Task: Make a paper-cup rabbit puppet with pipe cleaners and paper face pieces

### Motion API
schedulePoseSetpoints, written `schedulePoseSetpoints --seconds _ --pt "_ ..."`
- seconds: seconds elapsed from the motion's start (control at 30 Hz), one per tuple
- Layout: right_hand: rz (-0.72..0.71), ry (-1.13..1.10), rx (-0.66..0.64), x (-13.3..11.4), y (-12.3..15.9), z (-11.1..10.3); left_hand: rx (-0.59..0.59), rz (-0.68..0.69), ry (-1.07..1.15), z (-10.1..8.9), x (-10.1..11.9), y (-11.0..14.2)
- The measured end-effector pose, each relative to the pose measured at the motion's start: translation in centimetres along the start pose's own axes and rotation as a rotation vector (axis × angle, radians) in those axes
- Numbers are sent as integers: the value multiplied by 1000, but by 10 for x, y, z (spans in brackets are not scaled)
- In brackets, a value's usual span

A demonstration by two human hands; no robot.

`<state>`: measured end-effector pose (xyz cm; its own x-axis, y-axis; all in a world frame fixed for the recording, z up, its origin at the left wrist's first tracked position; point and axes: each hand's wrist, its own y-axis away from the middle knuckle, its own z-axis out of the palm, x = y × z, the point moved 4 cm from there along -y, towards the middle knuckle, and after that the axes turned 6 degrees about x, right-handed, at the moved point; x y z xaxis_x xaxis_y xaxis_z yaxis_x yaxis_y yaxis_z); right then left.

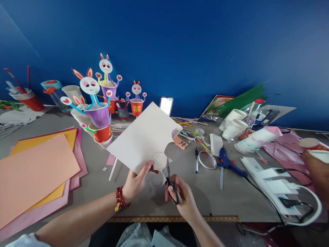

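White sheet: this one (pixel 141 140) is up off the desk (pixel 97 187), tilted, with bites already gone from its right edge and a drawn circle (pixel 158 160) near the lower corner.
Left hand: this one (pixel 138 181) has its fingers clamped on the sheet, thumb on top right by the circle (nice red bracelet (pixel 120 199) on that wrist, btw).
Right hand: fingers of this one (pixel 182 195) are wrapped round the handles of the black scissors (pixel 168 179), blades pointing up just beside the circle.
Off to the right: pen (pixel 196 161), blue glue gun (pixel 230 164) and white power strip (pixel 267 188), plus another person's hand (pixel 317 175) at the edge.
Off to the left: stacked coloured paper (pixel 46 164), with rabbit-topped cups (pixel 97 116) behind it.
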<state>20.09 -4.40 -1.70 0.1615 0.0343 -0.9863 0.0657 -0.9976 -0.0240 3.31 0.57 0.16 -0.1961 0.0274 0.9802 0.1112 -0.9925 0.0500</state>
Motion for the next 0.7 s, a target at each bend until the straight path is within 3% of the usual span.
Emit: schedulePoseSetpoints --seconds 0.13,0.7 --pt "13 4 -61 -7 -2 -9 -22 19 1 -1 1 0" --pt "-5 71 -107 -12 -3 -18 -107 54 9 -1 5 0"
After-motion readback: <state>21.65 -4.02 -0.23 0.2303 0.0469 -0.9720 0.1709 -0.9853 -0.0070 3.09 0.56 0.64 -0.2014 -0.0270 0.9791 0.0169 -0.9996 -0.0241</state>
